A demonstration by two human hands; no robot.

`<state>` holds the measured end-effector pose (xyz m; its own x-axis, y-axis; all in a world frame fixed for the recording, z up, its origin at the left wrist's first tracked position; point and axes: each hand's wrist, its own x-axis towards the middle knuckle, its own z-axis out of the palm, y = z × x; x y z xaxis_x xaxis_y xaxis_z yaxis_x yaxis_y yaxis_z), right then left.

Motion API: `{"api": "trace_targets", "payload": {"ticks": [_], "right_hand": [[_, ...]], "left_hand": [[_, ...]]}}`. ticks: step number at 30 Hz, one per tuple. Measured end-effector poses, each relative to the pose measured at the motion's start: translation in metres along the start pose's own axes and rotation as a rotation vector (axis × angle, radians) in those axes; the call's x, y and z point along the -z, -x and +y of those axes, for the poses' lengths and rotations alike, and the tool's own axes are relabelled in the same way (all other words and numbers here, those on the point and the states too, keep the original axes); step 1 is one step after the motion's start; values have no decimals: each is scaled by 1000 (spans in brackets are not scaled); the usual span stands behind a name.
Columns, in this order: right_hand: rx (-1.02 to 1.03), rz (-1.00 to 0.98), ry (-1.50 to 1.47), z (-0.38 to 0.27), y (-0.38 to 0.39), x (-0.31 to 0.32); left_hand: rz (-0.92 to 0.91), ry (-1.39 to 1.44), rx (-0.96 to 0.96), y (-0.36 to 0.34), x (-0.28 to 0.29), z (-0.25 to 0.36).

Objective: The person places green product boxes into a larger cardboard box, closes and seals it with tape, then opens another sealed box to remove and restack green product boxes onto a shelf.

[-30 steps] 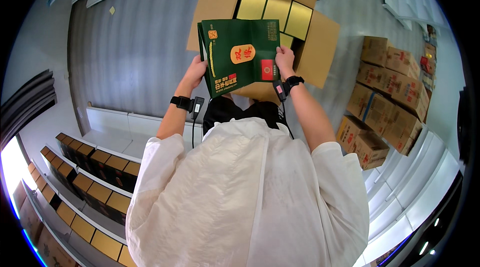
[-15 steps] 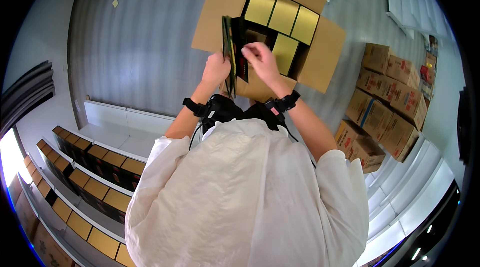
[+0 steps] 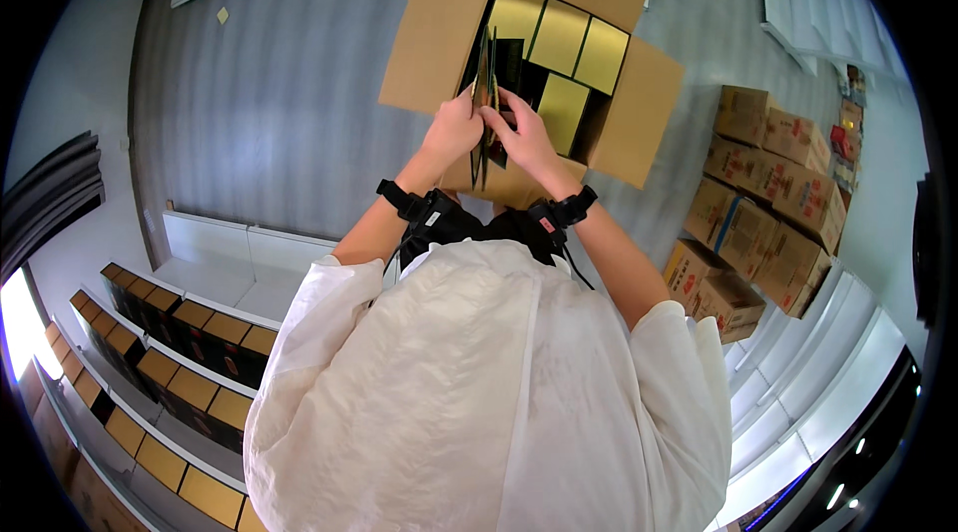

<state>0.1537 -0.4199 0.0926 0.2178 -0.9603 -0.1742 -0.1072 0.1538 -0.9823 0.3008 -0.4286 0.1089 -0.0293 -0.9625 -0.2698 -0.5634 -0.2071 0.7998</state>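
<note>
A bundle of thin, flat dark sheets with yellowish edges stands on edge between my hands; what exactly they are I cannot make out. On its left side my left hand is closed around the bundle. My right hand has its thumb and fingers closed on the bundle's right side, where one dark panel slants away. Just beneath is an open cardboard box with its flaps spread. Several gold-topped boxes sit in it, a single one in the nearer row. My hands and the bundle hide its near left part.
Closed cardboard cartons are stacked on the right. Shelves at the lower left carry rows of dark boxes with gold tops. White shelving stands at the lower right. Grey floor spreads to the left of the open box.
The bundle and my left hand have shifted right, over the box. My right hand, earlier apart from my left at the slanting panel, now meets it at the bundle.
</note>
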Motion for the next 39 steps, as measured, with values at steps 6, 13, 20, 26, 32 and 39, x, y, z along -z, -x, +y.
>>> {"api": "trace_targets", "payload": {"ticks": [6,13,20,26,32,39], "right_hand": [[-163,83,462,4,-12,40],[-213,98,645,32,-18,110],[-206,31,659,1,-12,122],[-134,45,546,-7,-10,95],[-61,-6,542,-12,-13,93],[-31,-113,576,-7,-15,102]], "left_hand": [[-65,-41,11,-12,6,11],[16,-257,2,-39,49,-54],[62,-197,-37,-28,69,-40],[235,-971,-818,-22,47,-20],[-480,-1107,-956,-37,23,-25],[-527,-986,-692,-63,5,-56]]}}
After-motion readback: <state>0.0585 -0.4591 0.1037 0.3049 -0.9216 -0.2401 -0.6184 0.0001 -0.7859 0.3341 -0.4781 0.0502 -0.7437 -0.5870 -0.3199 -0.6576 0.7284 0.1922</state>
